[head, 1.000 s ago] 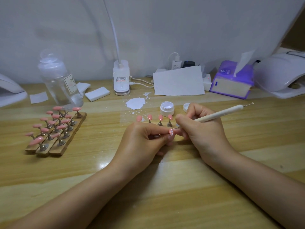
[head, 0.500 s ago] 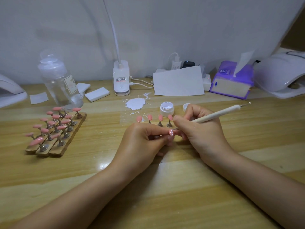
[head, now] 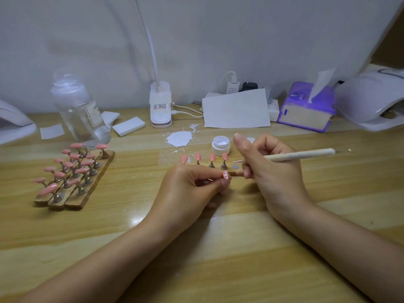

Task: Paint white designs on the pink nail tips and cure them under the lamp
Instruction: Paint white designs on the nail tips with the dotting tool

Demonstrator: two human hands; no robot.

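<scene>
Wooden counter (head: pixel 284 248): left hand (head: pixel 185 189) pinching pink nail tip (head: pixel 226 174) mid-frame, right hand (head: pixel 269 171) gripping dotting pen (head: pixel 301 154).

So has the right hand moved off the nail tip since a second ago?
Yes. The right hand has lifted the tool away from the nail tip, its forefinger now up beside the white jar.

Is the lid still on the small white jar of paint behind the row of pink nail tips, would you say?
No, the small white jar stands open, its white paint showing at the top.
</scene>
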